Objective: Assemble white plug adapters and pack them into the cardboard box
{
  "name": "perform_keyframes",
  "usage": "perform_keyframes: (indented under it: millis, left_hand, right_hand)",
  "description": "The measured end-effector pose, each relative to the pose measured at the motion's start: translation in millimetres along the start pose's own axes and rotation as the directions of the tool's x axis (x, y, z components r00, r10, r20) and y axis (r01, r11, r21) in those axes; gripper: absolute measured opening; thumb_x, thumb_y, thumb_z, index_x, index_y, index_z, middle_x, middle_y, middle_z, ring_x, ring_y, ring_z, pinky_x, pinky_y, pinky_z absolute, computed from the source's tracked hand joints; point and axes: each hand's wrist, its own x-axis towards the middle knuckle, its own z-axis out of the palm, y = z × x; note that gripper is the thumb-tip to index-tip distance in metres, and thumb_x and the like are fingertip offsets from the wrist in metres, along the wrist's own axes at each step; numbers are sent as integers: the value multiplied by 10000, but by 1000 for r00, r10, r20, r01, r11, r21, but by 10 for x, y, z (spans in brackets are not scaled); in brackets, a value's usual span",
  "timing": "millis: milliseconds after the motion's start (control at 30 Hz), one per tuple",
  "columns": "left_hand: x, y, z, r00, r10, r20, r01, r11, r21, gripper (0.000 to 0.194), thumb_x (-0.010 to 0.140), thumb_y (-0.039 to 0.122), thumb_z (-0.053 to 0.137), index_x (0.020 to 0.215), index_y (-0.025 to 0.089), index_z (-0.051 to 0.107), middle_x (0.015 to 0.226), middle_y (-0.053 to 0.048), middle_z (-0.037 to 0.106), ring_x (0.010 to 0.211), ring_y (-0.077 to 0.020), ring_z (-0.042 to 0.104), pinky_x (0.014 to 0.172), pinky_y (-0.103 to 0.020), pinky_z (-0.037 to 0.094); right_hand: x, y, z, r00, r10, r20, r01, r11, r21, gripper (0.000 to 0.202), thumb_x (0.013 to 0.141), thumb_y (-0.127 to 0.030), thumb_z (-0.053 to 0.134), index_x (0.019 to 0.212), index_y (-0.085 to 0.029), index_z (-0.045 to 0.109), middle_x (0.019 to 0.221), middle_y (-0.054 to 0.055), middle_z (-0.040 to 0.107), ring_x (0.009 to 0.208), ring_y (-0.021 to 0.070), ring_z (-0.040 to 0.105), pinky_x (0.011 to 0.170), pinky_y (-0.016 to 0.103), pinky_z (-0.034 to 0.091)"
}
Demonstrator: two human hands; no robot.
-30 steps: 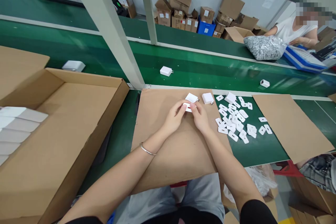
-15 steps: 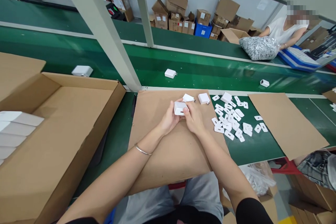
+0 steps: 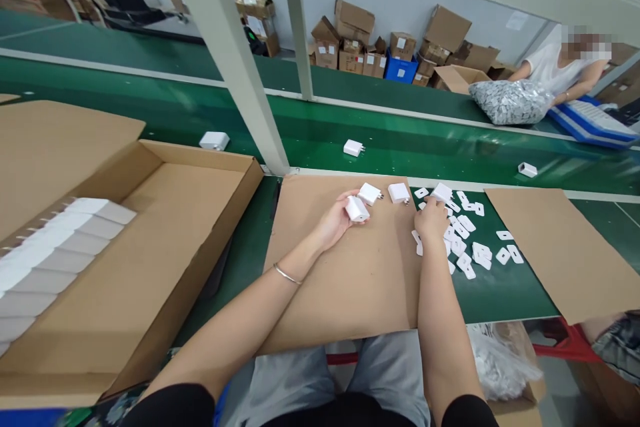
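A white charger block (image 3: 357, 209) is held in my left hand (image 3: 334, 221), above the brown cardboard sheet (image 3: 345, 287). Just behind it lies another white charger (image 3: 370, 194) with its prongs to the right, and a third charger (image 3: 399, 193) rests near the sheet's back right corner. My right hand (image 3: 432, 219) reaches down over the left side of a scattered pile of small white plates (image 3: 456, 243). Its fingertips are bent down, and whatever they grip is hidden. One more white charger (image 3: 442, 193) lies at the back of the pile.
An open cardboard box (image 3: 200, 247) with a row of white chargers (image 3: 60, 247) stands at the left. More chargers lie on the green conveyor (image 3: 310, 127). A metal post (image 3: 235, 60) rises behind the sheet. Across the conveyor a person handles a plastic bag (image 3: 510, 102).
My right hand has let go of the charger and moved right to the small plates. My left hand still holds the charger. The view has shifted left, showing more of the box.
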Motion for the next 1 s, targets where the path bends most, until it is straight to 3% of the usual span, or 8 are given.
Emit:
perform_keyframes:
  millis: [100,267,433,533,667,800,900,1000]
  left_hand:
    - [-38,-65,30,976,216,-25,-203,947,251,589,902,445,636,1409,218,441,1351,-154,593,1090,-257,669,942,-424,543]
    - [-152,-16,210,871,486,67,-451,741,498,646,876,367,724,1439,234,435,1413,-154,553,1247,-276,601,1054,-430,493]
    - [-248,446,427,772,631,78,-520,556,648,398,888,328,704,1243,214,566,1258,-140,593,1155,-266,603,956,-399,530]
    - [-273,889,298,752,641,155,-508,413,756,391,878,336,710,1219,192,584,1246,-149,590,1144,-272,600,948,-395,523]
    - [-397,1494,-400,700,713,40,-305,247,920,435,901,327,666,1291,164,561,1280,-161,612,1146,-293,602,1016,-424,469]
    - [-647,1896,-1406,555,800,-226,154,169,974,547,906,283,612,1419,143,480,1421,-214,520,1274,-361,528,1075,-484,396]
    - [-907,1961,-2026,605,708,-364,457,66,887,473,936,291,523,1388,151,513,1409,-232,513,1288,-394,492,1081,-569,338]
    - [-1176,1846,-2416,694,607,-386,559,-118,820,329,929,337,529,1177,146,628,1314,-211,566,1296,-408,431,1107,-629,246]
  right_hand:
    - [100,75,47,1000,18,-23,-17,1000,19,522,891,-123,471,1403,-166,563,1334,235,566,1247,390,547,985,527,428]
    - [197,132,64,996,13,-88,-10,999,34,504,834,-144,523,1319,-154,661,1262,236,609,1154,362,599,942,473,460]
    - [245,120,43,993,-43,-110,52,996,75,396,807,-151,547,1135,-138,771,1122,237,647,1088,362,616,909,459,471]
    - [278,72,68,991,-25,-131,45,987,154,312,792,-161,564,1006,-168,791,1046,201,660,954,336,635,834,454,484]
    - [248,-6,59,972,-18,-232,80,963,258,307,850,-224,523,1062,-166,736,1020,164,646,862,298,619,776,440,486]
    - [99,-159,37,848,-181,-498,385,857,343,306,934,-306,469,1103,-146,668,1040,150,616,956,281,607,866,408,487]
    - [-108,-335,73,783,-417,-462,591,732,339,283,978,-324,447,1090,-164,652,1048,136,623,987,260,610,884,371,488]
    - [-370,-497,124,668,-694,-267,740,584,333,233,991,-276,450,1072,-198,654,1109,120,641,1044,245,621,874,343,484]
